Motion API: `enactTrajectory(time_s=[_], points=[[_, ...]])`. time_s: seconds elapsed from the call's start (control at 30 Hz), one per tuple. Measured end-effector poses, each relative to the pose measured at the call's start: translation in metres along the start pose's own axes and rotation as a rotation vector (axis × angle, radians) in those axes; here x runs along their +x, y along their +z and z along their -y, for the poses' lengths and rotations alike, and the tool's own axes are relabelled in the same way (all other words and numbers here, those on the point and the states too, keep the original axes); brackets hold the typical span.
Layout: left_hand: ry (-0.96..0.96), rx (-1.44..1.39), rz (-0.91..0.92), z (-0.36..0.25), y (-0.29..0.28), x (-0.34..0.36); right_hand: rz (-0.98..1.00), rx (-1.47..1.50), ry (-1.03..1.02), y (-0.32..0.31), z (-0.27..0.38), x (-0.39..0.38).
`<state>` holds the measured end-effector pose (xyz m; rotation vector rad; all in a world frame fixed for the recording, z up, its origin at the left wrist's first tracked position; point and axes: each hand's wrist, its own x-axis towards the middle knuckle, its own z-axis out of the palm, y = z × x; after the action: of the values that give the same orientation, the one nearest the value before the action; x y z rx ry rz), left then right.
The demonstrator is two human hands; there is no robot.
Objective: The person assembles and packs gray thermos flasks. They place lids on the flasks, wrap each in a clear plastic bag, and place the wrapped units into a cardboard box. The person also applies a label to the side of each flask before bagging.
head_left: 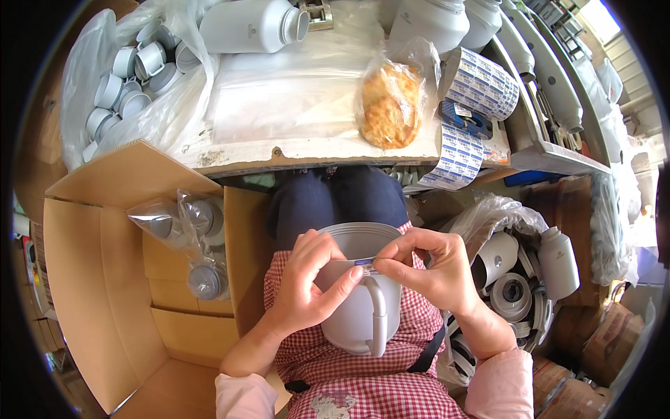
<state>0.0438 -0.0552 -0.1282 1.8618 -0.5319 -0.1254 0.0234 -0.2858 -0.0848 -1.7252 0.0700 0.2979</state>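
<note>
A big light grey mug-like vessel [354, 307] with a side handle [379, 318] rests in my lap, its wide mouth tilted away from me. Over its left rim go the fingers of my left hand [312, 279], while the thumb presses on the outer wall near a small blue-and-white label [366, 265]. My right hand [427, 265] pinches the right end of that label just below the rim, above the handle. Behind the fingers, part of the rim is hidden.
An open cardboard box [105, 279] at left holds bagged grey vessels [206, 279]. On the workbench [300, 150] are clear plastic sheets, bagged bread [392, 105], a label roll [481, 84] and grey bottles [251, 26]. A sack of small cups [136, 84] stands far left; grey parts [513, 297] fill a bag at right.
</note>
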Motion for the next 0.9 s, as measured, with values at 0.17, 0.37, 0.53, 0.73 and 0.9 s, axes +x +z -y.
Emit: enactTrajectory(time_s=[0.17, 0.37, 0.53, 0.73, 0.9], points=[[0.007, -0.043, -0.010, -0.002, 0.000, 0.001, -0.032, -0.389, -0.278, -0.006, 0.004, 0.009], [-0.013, -0.017, 0.020, 0.004, -0.002, -0.010, -0.139, -0.420, -0.592, -0.011, -0.005, 0.027], [0.110, -0.154, -0.156, -0.017, 0.011, -0.021, 0.059, 0.131, -0.254, -0.010, -0.047, 0.018], [0.919, 0.520, -0.589, -0.091, 0.000, -0.012, -0.125, 0.874, 0.112, -0.006, -0.047, -0.025], [0.076, 0.274, -0.243, -0.108, -0.012, -0.017, -0.309, -0.961, -0.103, -0.102, -0.114, -0.116]])
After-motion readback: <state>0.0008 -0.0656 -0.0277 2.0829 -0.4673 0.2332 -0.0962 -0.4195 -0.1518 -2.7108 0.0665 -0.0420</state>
